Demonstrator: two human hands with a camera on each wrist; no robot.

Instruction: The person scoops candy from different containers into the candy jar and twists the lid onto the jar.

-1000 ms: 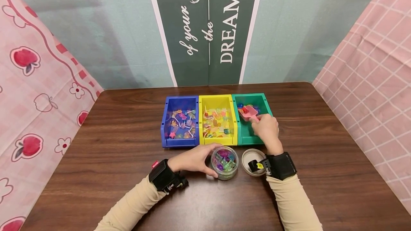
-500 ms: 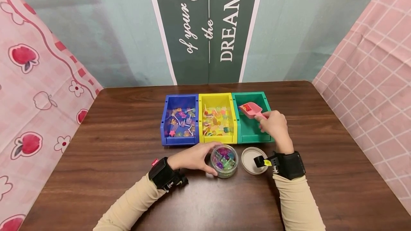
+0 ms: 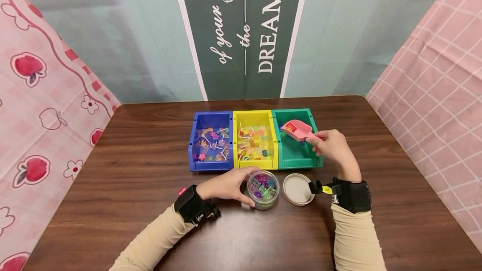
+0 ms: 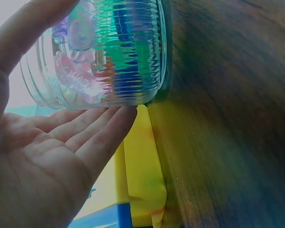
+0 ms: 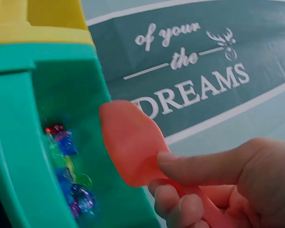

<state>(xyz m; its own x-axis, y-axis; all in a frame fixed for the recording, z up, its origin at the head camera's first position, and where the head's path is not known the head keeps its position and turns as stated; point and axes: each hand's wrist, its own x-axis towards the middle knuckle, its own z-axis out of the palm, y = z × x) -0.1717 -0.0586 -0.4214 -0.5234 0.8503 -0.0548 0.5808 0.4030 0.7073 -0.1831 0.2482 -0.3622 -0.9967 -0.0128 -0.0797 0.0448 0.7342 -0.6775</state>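
My left hand (image 3: 226, 185) holds a clear ribbed jar (image 4: 133, 57), thumb on one side and fingers along the other. Coloured translucent gem-like pieces lie inside the jar, which stands uncapped on the table. My right hand (image 3: 335, 147) grips a pink scoop (image 3: 303, 133) by its handle, thumb pressed on top. Within the scoop's bowl rests a red piece (image 3: 290, 127) with a touch of yellow. The scoop is over the green bin (image 3: 301, 162), where several shiny coloured pieces (image 5: 69, 171) sit along the bottom.
A yellow bin (image 3: 256, 164) and a blue bin (image 3: 211, 166) adjoin the green one, both with small candy-like pieces, some on white sticks. Right of the jar lies a round pale lid (image 3: 296, 189). Behind the wooden table (image 3: 132, 170) hangs a printed curtain (image 3: 339, 32).
My right hand has raised the scoop from the pieces in the green bin and drawn it to the right, the red piece in its bowl. The left hand and jar stay put.
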